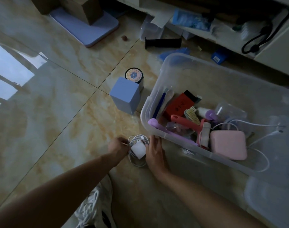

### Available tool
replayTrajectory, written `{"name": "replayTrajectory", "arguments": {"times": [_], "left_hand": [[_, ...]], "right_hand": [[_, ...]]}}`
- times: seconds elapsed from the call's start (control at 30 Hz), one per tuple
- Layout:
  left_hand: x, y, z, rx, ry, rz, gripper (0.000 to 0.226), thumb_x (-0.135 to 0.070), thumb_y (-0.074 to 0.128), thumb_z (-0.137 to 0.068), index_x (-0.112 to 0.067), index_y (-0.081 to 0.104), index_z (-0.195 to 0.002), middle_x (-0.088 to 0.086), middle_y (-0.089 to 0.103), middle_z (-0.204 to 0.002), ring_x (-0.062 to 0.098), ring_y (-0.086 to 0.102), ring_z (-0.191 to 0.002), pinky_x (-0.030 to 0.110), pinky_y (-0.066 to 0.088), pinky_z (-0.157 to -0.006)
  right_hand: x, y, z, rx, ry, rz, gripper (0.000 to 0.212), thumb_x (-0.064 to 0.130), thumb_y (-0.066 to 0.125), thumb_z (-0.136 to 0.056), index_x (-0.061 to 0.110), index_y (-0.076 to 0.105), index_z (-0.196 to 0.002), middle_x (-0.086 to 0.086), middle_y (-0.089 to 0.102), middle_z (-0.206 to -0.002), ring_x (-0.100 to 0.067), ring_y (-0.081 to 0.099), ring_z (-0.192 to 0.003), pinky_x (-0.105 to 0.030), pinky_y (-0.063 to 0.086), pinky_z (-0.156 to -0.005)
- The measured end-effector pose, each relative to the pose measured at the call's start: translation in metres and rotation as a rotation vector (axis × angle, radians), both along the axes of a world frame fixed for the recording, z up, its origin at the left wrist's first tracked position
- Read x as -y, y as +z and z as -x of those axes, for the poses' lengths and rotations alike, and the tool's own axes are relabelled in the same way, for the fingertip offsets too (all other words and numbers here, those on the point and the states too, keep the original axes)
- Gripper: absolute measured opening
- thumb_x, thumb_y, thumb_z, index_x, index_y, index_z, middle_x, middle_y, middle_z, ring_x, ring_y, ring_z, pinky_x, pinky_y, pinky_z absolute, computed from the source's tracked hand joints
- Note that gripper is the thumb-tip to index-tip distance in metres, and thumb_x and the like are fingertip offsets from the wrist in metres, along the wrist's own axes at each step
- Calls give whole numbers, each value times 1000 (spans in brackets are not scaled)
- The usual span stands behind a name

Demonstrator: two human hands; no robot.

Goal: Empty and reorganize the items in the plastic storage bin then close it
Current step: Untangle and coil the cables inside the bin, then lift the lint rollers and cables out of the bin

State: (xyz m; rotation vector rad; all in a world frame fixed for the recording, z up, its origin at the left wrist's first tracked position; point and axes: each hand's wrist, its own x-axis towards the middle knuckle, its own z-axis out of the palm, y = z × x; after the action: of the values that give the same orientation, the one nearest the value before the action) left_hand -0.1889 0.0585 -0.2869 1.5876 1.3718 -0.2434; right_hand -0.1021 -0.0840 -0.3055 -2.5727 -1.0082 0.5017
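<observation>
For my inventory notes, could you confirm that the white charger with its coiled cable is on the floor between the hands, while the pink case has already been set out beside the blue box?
Not quite: the head view shows the pink case inside the plastic bin, not beside the blue box. The white charger does lie on the floor between the left hand and right hand.

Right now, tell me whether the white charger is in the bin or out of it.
Out. The white charger with its coiled cable lies on the floor beside the plastic bin, between the left hand and right hand.

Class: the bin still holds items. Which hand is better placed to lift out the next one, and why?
Right. The right hand lies beside the bin's near wall, close to the purple handle. The left hand is farther away, pinching the charger cable.
</observation>
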Motion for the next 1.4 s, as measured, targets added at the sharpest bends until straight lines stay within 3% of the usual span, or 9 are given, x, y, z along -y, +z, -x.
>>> {"name": "replayTrajectory", "arguments": {"times": [0.3, 0.47, 0.57, 0.73, 0.83, 0.97, 1.13, 1.3, 1.4], "left_hand": [[-1, 17, -14, -232, -386, -184, 20, -24, 64, -89, -14, 70, -105, 6, 74, -103, 25, 68, -93, 31, 53, -76], [0, 72, -32, -369, -686, -241, 46, -27, 61, -93, -1, 52, -130, 17, 61, -128, 35, 61, -113, 33, 48, -79], [4, 123, -44, -396, -744, -214, 41, -19, 58, -92, 3, 58, -128, 20, 65, -117, 36, 71, -94, 32, 55, -57], [8, 200, -46, -381, -789, -128, 36, -20, 60, -94, 0, 61, -123, 12, 68, -95, 23, 68, -80, 32, 61, -59], [20, 241, -46, -327, -774, -164, 33, -17, 63, -92, -2, 64, -121, 9, 69, -82, 17, 64, -67, 29, 59, -54], [47, 292, -56, -223, -775, -219, 32, -14, 62, -94, 1, 64, -122, 17, 73, -99, 27, 72, -84, 39, 62, -77], [82, 325, -80, -63, -693, -239, 28, -11, 63, -91, 1, 65, -117, 22, 72, -99, 26, 70, -79, 35, 62, -73], [105, 309, -112, -28, -720, -236, 26, -10, 65, -88, 0, 67, -112, 22, 71, -103, 27, 70, -84, 39, 61, -79], [102, 285, -133, -52, -826, -269, 26, -17, 63, -89, -6, 68, -113, 15, 71, -108, 27, 69, -99, 34, 58, -85]], "right_hand": [[2, 17, -13, 134, 255, 98, 33, 9, 76, -77, 19, 67, -107, -9, 60, -93, -24, 63, -59, -33, 51, -46], [-12, 68, 2, 72, 240, 252, 32, 13, 41, -102, 14, 51, -133, -12, 45, -133, -27, 61, -107, -37, 50, -85], [-16, 108, 7, 89, 320, 212, 30, 19, 40, -105, 12, 54, -131, -13, 48, -132, -29, 59, -116, -39, 48, -93], [0, 189, 1, 137, 439, 156, 25, 22, 54, -98, 11, 61, -120, -12, 57, -123, -29, 59, -116, -38, 49, -96], [15, 239, -18, 149, 373, 118, 20, 13, 57, -93, 10, 65, -111, -13, 63, -114, -31, 62, -108, -34, 49, -79], [46, 286, -44, 117, 286, 120, 21, 17, 53, -96, 10, 64, -113, -15, 65, -113, -35, 66, -102, -31, 41, -69], [77, 320, -73, 49, 176, 195, 31, 23, 60, -95, 10, 64, -123, -14, 62, -126, -34, 62, -114, -40, 51, -88], [91, 308, -105, -14, 101, 195, 42, 29, 73, -86, 11, 63, -122, -15, 62, -124, -34, 62, -115, -38, 51, -91], [94, 286, -132, -40, 71, 190, 32, 19, 65, -92, 12, 63, -123, -15, 61, -125, -35, 60, -117, -40, 51, -93]]}}
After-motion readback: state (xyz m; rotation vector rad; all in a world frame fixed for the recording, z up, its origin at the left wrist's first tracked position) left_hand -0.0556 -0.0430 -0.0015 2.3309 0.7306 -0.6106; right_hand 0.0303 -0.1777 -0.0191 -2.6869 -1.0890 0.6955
